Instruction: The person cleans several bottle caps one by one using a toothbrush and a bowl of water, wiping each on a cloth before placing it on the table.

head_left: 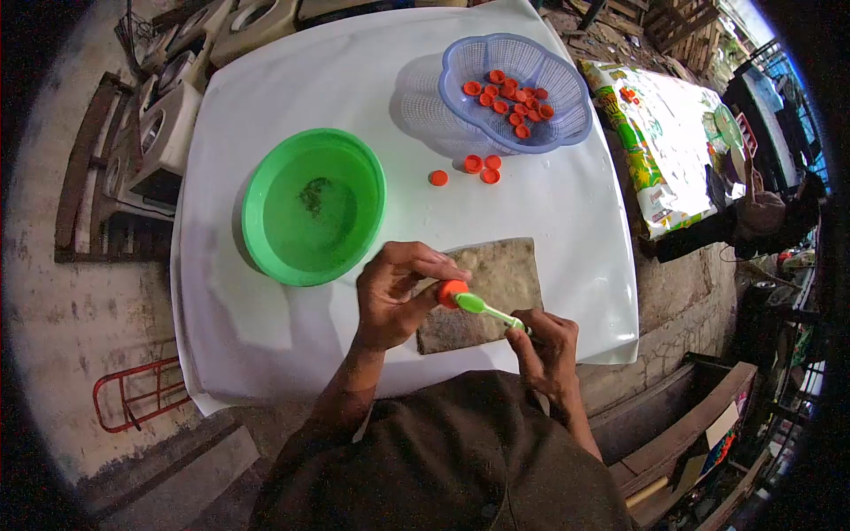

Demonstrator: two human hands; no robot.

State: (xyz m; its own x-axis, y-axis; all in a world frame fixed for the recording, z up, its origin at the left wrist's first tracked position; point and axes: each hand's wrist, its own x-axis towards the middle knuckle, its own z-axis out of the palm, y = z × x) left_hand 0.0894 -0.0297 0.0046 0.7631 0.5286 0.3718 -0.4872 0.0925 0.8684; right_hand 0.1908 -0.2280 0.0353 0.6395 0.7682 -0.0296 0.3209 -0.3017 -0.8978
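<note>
Between the thumb and fingers of my left hand (398,292) is a red cap (452,293). My right hand (551,347) is closed around the handle of a green toothbrush (482,306), whose head is at the cap. Both hands are over a worn brown board (500,274). To the left stands a round green basin (252,208) of water with a dark patch in it. A blue mesh basket (567,97) at the back holds several red caps (520,96). Several loose red caps (474,164) lie in front of the basket.
The white-covered table (230,327) fills the middle. Pale moulded objects (168,133) stand beyond its left edge. At the right a person is beside another table with a printed sheet (668,133). A wooden trough (673,425) is at lower right, a red metal frame (142,396) at lower left.
</note>
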